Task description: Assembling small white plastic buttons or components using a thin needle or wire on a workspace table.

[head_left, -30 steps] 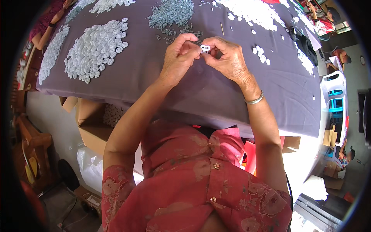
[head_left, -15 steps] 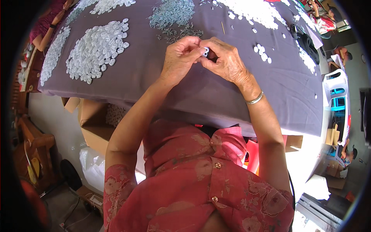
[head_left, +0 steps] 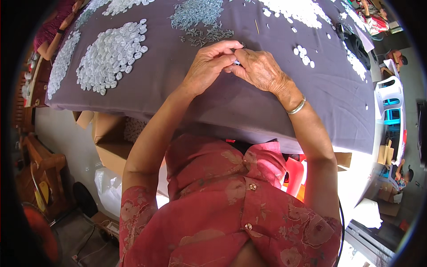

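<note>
Both my hands meet above the near part of the cloth-covered table, fingertips pressed together. My left hand [head_left: 208,66] pinches with thumb and index finger at a small white plastic piece [head_left: 237,62]. My right hand [head_left: 261,71] grips the same piece from the other side, its fingers covering most of it. Just beyond the hands lie small grey-green, see-through pins [head_left: 198,15], heaped with some strewn toward me. To the left spreads a pile of white oval plastic pieces [head_left: 109,58]. A few more white pieces [head_left: 304,56] lie right of my right hand.
Purple-grey cloth [head_left: 178,95] covers the table. A bright white pile [head_left: 296,12] lies far right, near a thin wooden stick [head_left: 257,26] and a black bag [head_left: 353,42]. Another person's arm [head_left: 53,42] is at the far left. An open cardboard box [head_left: 109,144] stands below the table edge.
My right fingers have closed further over the white piece, so less of it shows. The left index finger now reaches across its top. The view has shifted slightly.
</note>
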A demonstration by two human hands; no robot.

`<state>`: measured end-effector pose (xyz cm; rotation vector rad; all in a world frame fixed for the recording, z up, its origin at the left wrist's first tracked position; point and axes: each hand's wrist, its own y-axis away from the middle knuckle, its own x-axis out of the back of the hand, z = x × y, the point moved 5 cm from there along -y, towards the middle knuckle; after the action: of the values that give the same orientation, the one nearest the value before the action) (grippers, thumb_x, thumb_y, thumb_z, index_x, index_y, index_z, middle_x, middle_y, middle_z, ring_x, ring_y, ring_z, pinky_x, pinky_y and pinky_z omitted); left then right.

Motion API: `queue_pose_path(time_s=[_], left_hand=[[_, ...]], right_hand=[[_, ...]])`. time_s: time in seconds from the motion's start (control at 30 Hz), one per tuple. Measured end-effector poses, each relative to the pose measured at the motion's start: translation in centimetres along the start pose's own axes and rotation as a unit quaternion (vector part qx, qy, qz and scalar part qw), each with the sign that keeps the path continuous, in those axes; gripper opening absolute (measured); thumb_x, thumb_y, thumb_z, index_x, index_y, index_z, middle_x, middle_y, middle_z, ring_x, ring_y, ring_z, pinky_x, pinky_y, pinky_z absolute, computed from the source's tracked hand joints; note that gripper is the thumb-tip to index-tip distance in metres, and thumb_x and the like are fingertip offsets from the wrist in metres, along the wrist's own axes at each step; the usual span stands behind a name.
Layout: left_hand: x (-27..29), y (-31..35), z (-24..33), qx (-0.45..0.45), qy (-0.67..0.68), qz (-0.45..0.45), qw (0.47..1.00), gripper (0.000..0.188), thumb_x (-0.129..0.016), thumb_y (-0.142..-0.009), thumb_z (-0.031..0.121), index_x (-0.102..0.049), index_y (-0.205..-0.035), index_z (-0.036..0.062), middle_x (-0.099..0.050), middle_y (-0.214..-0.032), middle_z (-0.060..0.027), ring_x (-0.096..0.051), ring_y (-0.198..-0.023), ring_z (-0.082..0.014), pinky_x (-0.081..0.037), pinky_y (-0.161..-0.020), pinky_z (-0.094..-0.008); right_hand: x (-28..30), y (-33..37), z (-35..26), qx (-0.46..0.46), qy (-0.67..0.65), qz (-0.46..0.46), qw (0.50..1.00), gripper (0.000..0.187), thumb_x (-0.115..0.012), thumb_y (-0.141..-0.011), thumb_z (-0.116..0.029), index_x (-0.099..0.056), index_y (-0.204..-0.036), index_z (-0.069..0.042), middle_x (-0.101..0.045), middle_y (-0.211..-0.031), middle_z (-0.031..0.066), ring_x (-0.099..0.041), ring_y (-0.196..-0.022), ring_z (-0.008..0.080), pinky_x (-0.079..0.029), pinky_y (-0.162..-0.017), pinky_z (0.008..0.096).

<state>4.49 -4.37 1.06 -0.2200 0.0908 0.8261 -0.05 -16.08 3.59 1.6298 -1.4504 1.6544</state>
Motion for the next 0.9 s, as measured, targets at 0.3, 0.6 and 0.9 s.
queue_pose_path(time_s=[0.3,0.6,0.9], left_hand=[[-0.6,0.6,-0.2,0.021,0.046,0.010,0.999,0.030,-0.050,-0.086,0.003,-0.061,-0.114,0.0057,-0.056,-0.083,0.0018,-0.054,-0.079,-0.0070,-0.046,-0.073,-0.0246],[-0.9,0.1,-0.3,0.043,0.027,0.005,0.999,0.031,-0.049,-0.085,0.005,-0.061,-0.114,0.0045,-0.054,-0.082,0.0009,-0.054,-0.076,-0.0084,-0.046,-0.071,-0.0249],[0.5,0.5,-0.3,0.012,-0.019,0.060,0.998,0.032,-0.052,-0.085,0.004,-0.057,-0.117,0.0040,-0.056,-0.082,0.0003,-0.054,-0.073,-0.0074,-0.045,-0.065,-0.0222]], right_hand=[[-0.3,0.5,-0.2,0.010,0.006,-0.007,1.000,0.039,-0.057,-0.086,-0.039,-0.055,-0.086,0.000,-0.063,-0.073,0.0150,-0.062,-0.068,0.0335,-0.051,-0.058,0.0411],[-0.2,0.7,-0.2,0.037,0.017,0.046,0.998,0.031,-0.060,-0.085,-0.029,-0.052,-0.074,-0.001,-0.057,-0.064,0.0157,-0.059,-0.058,0.0348,-0.047,-0.051,0.0412],[-0.3,-0.2,-0.8,0.023,-0.007,0.069,0.997,0.032,-0.063,-0.083,-0.033,-0.053,-0.077,-0.003,-0.059,-0.064,0.0142,-0.061,-0.064,0.0323,-0.048,-0.054,0.0399]])
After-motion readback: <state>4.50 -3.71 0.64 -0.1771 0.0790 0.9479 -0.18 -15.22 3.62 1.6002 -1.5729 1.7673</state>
